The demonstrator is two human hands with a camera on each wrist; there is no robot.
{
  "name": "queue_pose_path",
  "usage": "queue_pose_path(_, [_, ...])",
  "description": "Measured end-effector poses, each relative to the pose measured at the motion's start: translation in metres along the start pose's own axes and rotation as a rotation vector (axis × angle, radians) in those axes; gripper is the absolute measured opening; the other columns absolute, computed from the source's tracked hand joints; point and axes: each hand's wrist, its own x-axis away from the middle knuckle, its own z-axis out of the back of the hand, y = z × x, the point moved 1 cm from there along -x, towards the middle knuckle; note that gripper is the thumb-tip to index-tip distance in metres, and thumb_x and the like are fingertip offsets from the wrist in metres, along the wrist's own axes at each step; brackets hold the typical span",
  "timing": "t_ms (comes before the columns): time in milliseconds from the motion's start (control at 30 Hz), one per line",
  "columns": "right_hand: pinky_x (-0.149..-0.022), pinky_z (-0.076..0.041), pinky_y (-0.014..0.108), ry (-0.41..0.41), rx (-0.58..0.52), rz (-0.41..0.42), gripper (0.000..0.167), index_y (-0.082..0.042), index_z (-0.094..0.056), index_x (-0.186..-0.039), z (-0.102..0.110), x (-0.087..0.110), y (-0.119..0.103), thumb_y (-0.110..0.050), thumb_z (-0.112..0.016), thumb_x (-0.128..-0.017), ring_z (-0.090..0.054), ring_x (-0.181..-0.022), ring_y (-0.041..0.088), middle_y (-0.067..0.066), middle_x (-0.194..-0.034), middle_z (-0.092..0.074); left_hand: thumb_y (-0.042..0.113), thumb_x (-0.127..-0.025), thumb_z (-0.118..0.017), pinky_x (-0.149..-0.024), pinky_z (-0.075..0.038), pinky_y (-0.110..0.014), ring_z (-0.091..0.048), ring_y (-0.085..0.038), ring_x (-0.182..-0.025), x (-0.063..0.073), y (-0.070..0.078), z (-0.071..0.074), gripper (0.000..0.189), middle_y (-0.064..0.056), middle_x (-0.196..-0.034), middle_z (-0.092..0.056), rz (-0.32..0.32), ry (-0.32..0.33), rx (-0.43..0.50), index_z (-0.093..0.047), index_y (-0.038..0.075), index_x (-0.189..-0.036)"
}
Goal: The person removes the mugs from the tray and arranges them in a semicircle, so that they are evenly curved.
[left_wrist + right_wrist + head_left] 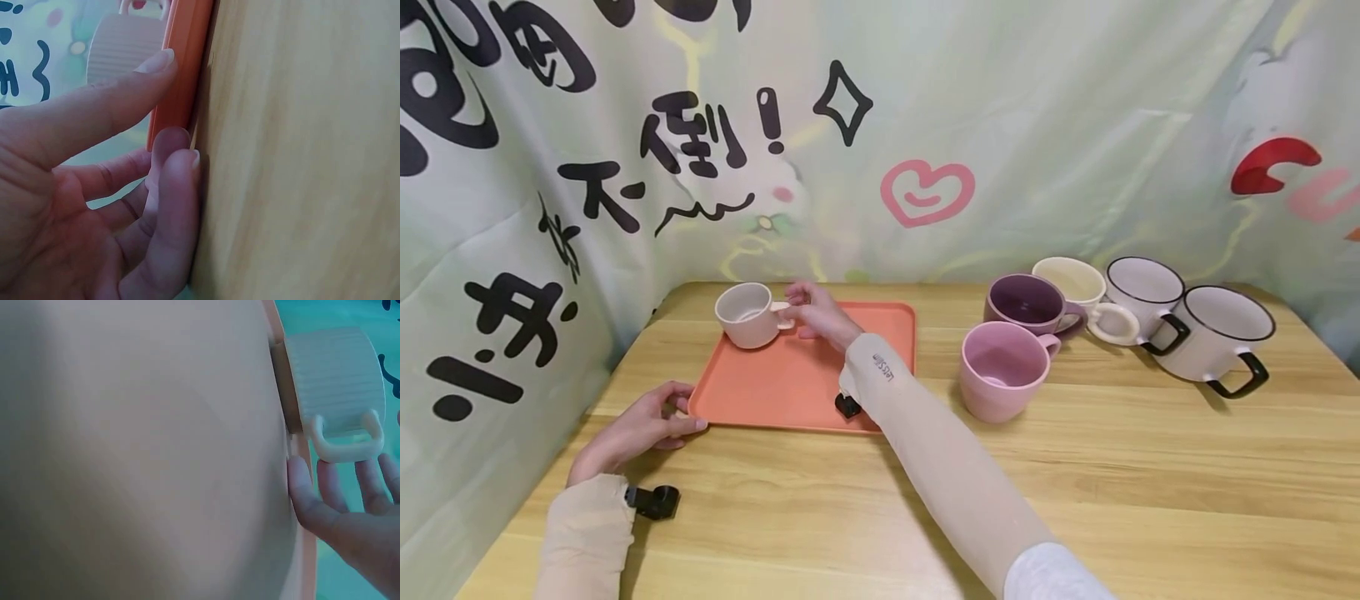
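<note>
An orange rectangular tray (775, 383) lies flat on the wooden table. At its back left corner stands a cream mug (747, 317) with ribbed sides, upright, its handle (347, 450) facing the right hand. My right hand (822, 317) reaches over the tray, fingers loosely spread right at that handle and not wrapped round it. At the tray's near left corner, my left hand (643, 429) holds the edge. Its thumb (156, 65) presses the orange rim while the curled fingers (178, 187) lie by the corner, low along the tabletop.
Right of the tray stand a pink mug (997, 379) and a dark purple mug (1018, 302). Beyond them are a pale yellow mug (1067, 279) and two white mugs with black rims and handles, one behind (1138, 292) and one nearer (1206, 342). A printed curtain (1045, 150) hangs along the back.
</note>
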Motion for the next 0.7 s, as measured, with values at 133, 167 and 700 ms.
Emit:
queue_pose_path(133, [-0.090, -0.056, 0.055, -0.058, -0.067, -0.023, 0.043, 0.005, -0.046, -0.136, -0.006, 0.001, 0.002, 0.008, -0.062, -0.096, -0.061, -0.084, 0.022, 0.008, -0.098, -0.056, 0.012, -0.097, -0.071, -0.071, -0.059, -0.029, -0.057, -0.017, -0.083, 0.000, -0.001, 0.000, 0.063, -0.015, -0.109, -0.049, 0.003, 0.002, -0.005, -0.035, -0.013, -0.141])
queue_pose_path(167, [-0.089, -0.056, 0.054, -0.062, -0.075, -0.033, 0.042, 0.004, -0.046, -0.134, -0.007, 0.002, 0.003, 0.008, -0.061, -0.096, -0.060, -0.081, 0.021, 0.008, -0.098, -0.057, 0.012, -0.097, -0.071, -0.071, -0.059, -0.029, -0.057, -0.017, -0.083, 0.000, -0.001, 0.000, 0.063, -0.015, -0.109, -0.049, 0.005, 0.002, -0.007, -0.035, -0.013, -0.141])
queue_pose_path(700, [-0.058, -0.051, 0.027, 0.040, -0.128, 0.067, 0.021, -0.006, -0.044, -0.093, -0.001, 0.015, -0.001, 0.012, -0.053, -0.089, -0.048, -0.066, 0.017, 0.006, -0.078, -0.048, 0.012, -0.097, -0.070, -0.072, -0.059, -0.029, -0.058, -0.017, -0.084, -0.001, -0.001, 0.002, 0.061, -0.016, -0.110, -0.049, 0.007, 0.002, -0.019, -0.035, -0.013, -0.141])
